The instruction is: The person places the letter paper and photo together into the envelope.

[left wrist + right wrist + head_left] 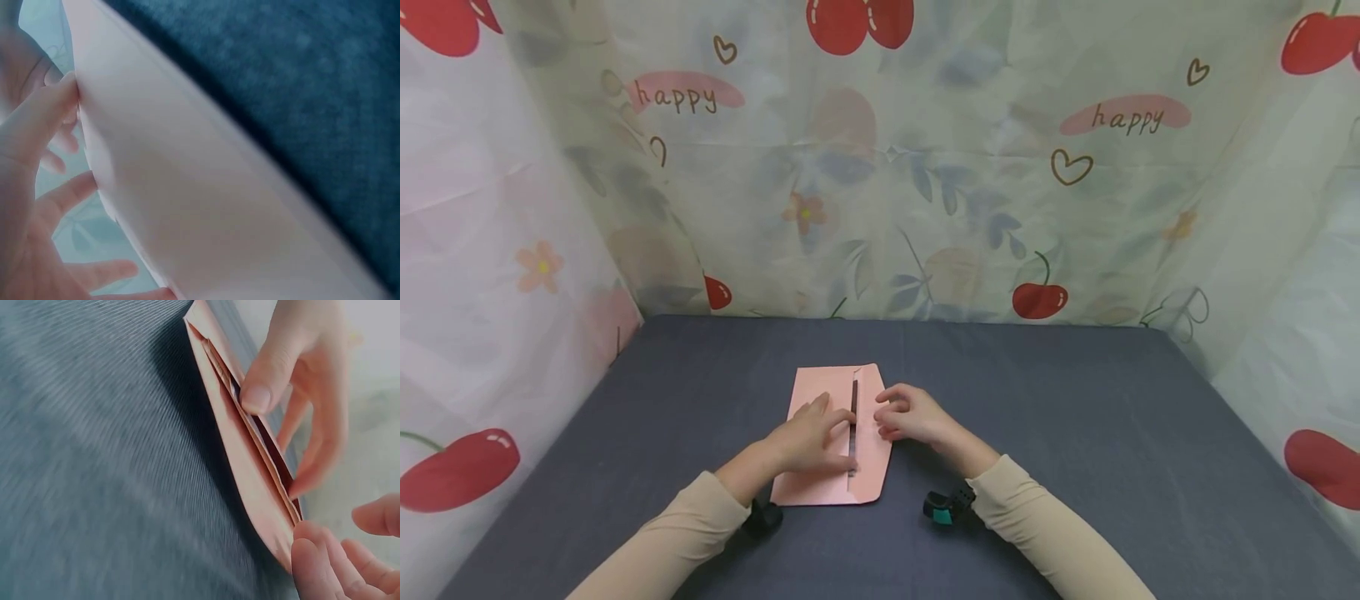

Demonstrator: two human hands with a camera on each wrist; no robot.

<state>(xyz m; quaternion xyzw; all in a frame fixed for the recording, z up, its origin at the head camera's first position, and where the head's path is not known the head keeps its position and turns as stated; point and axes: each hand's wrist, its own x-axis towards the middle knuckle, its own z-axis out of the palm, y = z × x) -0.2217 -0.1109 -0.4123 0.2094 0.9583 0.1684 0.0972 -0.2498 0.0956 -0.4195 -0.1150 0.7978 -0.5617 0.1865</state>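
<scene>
A pink envelope (812, 385) lies on the dark table, its flap (871, 467) spread out to the right. Along its mouth runs a dark narrow strip (854, 400); what it is cannot be made out. My left hand (808, 435) rests on the envelope's body with spread fingers, the thumb and a fingertip at the mouth, as the right wrist view also shows. At the flap's right edge is my right hand (919, 417), loosely bent. In the right wrist view its fingertips (307, 550) touch the flap edge, with the thumb (381, 515) held apart.
Dark cloth covers the table (1045, 400). Behind and at both sides hang printed curtains (880, 208) with cherries and hearts. A black wrist device (949, 505) sits at the right cuff, another (763, 518) at the left cuff.
</scene>
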